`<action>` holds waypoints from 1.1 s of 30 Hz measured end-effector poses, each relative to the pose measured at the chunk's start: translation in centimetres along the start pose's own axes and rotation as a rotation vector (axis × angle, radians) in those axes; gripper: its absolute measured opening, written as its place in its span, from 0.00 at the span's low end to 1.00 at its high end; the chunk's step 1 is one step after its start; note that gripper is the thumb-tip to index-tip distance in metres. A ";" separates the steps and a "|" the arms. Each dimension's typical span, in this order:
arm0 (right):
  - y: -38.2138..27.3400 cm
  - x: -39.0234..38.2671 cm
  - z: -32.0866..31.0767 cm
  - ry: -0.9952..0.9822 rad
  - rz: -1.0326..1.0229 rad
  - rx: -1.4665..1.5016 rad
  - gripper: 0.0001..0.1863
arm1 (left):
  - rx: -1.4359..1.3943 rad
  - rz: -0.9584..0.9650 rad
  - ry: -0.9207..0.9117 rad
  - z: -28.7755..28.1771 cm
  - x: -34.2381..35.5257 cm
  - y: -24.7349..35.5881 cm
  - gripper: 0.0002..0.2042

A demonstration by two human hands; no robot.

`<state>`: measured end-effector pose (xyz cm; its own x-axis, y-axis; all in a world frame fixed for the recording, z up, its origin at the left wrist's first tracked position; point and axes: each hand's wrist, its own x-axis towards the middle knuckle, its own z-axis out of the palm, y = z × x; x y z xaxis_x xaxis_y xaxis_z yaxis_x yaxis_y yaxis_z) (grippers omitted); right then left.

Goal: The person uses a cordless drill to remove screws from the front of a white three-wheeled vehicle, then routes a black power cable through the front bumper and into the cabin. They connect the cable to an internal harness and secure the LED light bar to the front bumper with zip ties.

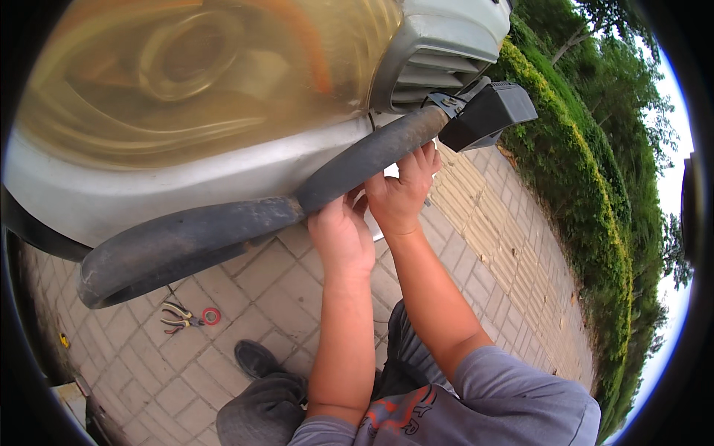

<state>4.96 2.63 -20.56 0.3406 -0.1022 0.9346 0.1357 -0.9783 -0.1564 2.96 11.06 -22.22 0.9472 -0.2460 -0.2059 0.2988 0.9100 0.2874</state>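
Both hands are raised to the underside of a dark grey bumper guard (375, 156) on a white vehicle. My left hand (343, 236) is close below the joint between the two guard sections, its fingers bent and partly hidden behind the guard. Just to its right, my right hand (401, 195) reaches higher, with curled fingers against the guard's lower edge. A white piece (391, 171) shows between the hands; its kind is unclear. What the fingertips hold is hidden. At the guard's right end sits a black box-shaped lamp or horn housing (487, 117) on a metal bracket (446, 102).
Above the guard is a large yellowed headlight (216, 82), with a slatted grille (439, 70) beside it. Pliers (178, 317) and a red tape roll (211, 317) lie on the brick paving (149, 372) at lower left. A green hedge (573, 178) runs along the right.
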 end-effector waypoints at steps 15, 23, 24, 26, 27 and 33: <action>0.2 -0.1 0.9 0.047 0.102 0.099 0.06 | -0.016 -0.002 -0.018 0.2 -0.2 -0.1 0.14; -0.5 -0.2 0.1 0.026 0.035 0.024 0.12 | -0.019 0.005 0.002 0.4 -0.3 -0.1 0.15; -0.3 -0.5 -0.6 0.038 0.046 -0.021 0.12 | 0.009 -0.007 0.026 0.4 -0.3 0.1 0.15; 0.5 -1.3 -1.9 0.062 0.070 -0.111 0.11 | 0.024 -0.024 0.025 -0.4 0.0 -0.1 0.14; 1.1 -1.3 -2.0 0.027 0.091 -0.065 0.11 | 0.032 -0.033 0.025 -0.6 0.1 -0.3 0.14; 3.0 -0.4 -1.7 -0.119 0.064 0.089 0.08 | 0.016 -0.045 0.021 -0.5 0.0 -0.7 0.13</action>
<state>3.62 -0.56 -20.86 0.4583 -0.1363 0.8783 0.1902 -0.9502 -0.2467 2.72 10.55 -22.94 0.9301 -0.2792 -0.2386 0.3429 0.8928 0.2921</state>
